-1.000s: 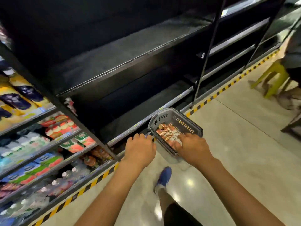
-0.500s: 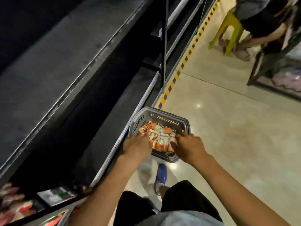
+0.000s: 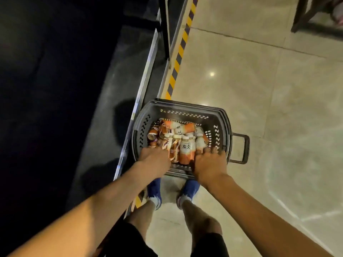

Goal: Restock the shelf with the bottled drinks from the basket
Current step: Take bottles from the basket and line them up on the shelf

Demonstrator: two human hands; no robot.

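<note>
A grey plastic basket (image 3: 185,110) sits low over the tiled floor, right beside the dark bottom shelf (image 3: 111,101). Inside lie several orange-and-white bottled drinks (image 3: 186,149), some upright, some on their sides. My left hand (image 3: 154,158) grips the basket's near rim at its left corner, fingers curled over the edge. My right hand (image 3: 210,164) grips the near rim at its right corner the same way. The fingertips of both hands are hidden inside the basket.
The basket's black handle (image 3: 240,148) sticks out to the right. A yellow-and-black striped strip (image 3: 181,47) runs along the shelf base. A black upright post (image 3: 165,25) stands at the shelf front. My blue shoes (image 3: 190,190) stand just behind the basket. Dark furniture legs (image 3: 300,13) are far right.
The view has tilted down and closer to the basket. The basket has come lower beside the bottom shelf, with both hands still on its near rim.
</note>
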